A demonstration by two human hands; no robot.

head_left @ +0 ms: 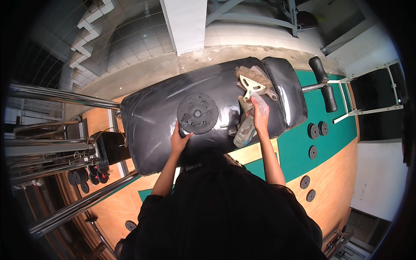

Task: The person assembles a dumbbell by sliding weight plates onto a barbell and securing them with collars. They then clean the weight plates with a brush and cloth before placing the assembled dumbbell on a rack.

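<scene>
A round dark grey weight plate (pixel 197 113), its face spotted with darker marks, lies flat on a black padded bench (pixel 151 125). My left hand (pixel 177 141) rests at the plate's near left edge, thumb and fingers apart against its rim. Farther right, my right hand (pixel 261 115) is closed around the upper part of a clear plastic bottle (pixel 245 133), which slants down toward me. Just beyond that hand is a brush with a cream handle (pixel 251 86) and brown bristles (pixel 249 73). A crumpled light-coloured cloth (pixel 243 106) lies partly hidden beside the bottle.
Chrome bars (pixel 65 95) and a black weight stack (pixel 110 149) stand at the left. Several small weight plates (pixel 313 131) lie on the green mat (pixel 299 147) and wood-coloured floor (pixel 329 173). A white frame with black foam rollers (pixel 329 97) stands at the right.
</scene>
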